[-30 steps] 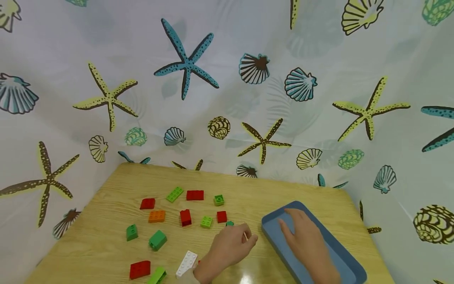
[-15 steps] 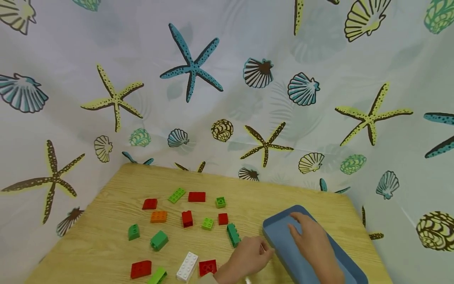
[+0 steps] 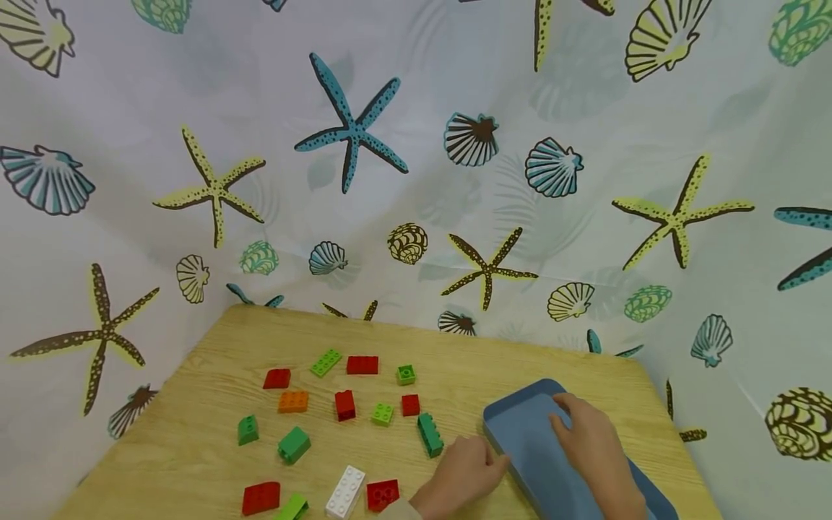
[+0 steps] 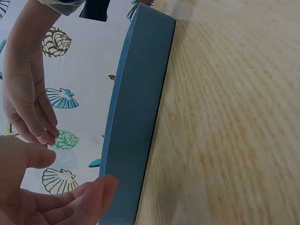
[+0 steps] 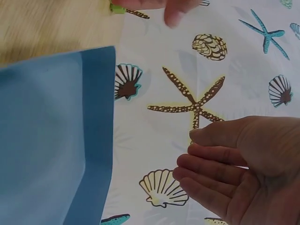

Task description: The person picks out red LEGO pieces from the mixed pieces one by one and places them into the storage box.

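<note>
In the head view my left hand (image 3: 464, 469) hovers by the left long side of a blue tray (image 3: 523, 422). Its thumb and loosely bent fingers stand apart in the left wrist view, with nothing between them, near the tray's outer wall (image 4: 136, 103). My right hand (image 3: 591, 444) is over the tray; the right wrist view shows its fingers (image 5: 211, 164) relaxed and holding nothing. A long dark green brick (image 3: 430, 435) lies just beyond my left hand. Close to that wrist are a red brick (image 3: 382, 495) and a white brick (image 3: 345, 492).
More toy bricks lie scattered across the wooden table (image 3: 214, 375), among them an orange brick (image 3: 293, 401), a green brick (image 3: 295, 445) and a red brick (image 3: 261, 498). A curtain (image 3: 416, 202) printed with shells and starfish hangs behind the table.
My left hand has moved right toward the tray, uncovering the long dark green brick and the red brick. My right hand has shifted slightly right and down over the tray.
</note>
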`<action>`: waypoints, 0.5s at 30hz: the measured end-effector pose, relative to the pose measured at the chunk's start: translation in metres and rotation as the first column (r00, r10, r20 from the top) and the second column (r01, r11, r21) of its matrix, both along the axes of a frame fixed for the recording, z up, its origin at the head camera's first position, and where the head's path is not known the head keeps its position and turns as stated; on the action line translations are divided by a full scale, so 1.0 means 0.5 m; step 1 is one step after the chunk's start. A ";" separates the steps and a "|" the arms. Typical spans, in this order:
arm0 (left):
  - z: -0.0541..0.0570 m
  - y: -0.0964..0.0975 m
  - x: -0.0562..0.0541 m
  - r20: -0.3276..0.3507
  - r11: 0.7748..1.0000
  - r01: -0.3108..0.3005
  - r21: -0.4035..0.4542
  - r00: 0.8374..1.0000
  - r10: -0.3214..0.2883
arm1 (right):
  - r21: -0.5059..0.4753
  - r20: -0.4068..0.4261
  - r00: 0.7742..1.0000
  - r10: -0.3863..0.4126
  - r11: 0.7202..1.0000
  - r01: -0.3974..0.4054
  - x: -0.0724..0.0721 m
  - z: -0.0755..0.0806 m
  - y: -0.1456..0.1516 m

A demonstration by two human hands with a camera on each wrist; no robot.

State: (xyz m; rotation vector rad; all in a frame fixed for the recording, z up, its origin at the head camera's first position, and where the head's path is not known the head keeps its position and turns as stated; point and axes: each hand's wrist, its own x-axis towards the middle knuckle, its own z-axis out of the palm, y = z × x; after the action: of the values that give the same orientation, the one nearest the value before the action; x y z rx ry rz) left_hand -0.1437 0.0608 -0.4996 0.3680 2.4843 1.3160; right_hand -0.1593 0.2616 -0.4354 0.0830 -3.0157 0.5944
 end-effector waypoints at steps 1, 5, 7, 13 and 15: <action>-0.001 0.003 0.000 0.013 1.000 -0.001 0.006 1.000 0.001 | 0.000 0.003 1.000 0.003 1.000 -0.003 -0.002 -0.003 0.004; -0.006 0.012 0.000 0.031 1.000 -0.006 0.015 1.000 0.006 | 0.001 0.009 1.000 0.011 1.000 -0.011 -0.012 -0.016 0.021; -0.009 0.016 -0.001 0.027 1.000 -0.013 0.009 1.000 0.013 | 0.009 0.014 1.000 0.002 1.000 -0.003 -0.017 -0.024 0.029; -0.028 0.025 -0.011 -0.039 1.000 -0.023 -0.004 0.999 0.023 | 0.055 0.072 0.997 -0.021 0.998 0.017 -0.036 -0.041 0.056; -0.031 0.028 -0.014 -0.047 1.000 -0.026 -0.013 0.999 0.025 | 0.062 0.084 0.996 -0.019 0.998 0.013 -0.042 -0.045 0.064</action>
State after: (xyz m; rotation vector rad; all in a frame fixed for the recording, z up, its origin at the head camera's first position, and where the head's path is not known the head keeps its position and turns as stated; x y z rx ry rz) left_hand -0.1509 0.0748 -0.5148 0.3696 2.5430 1.3147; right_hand -0.1802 0.2935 -0.4579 0.0374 -3.1141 0.5161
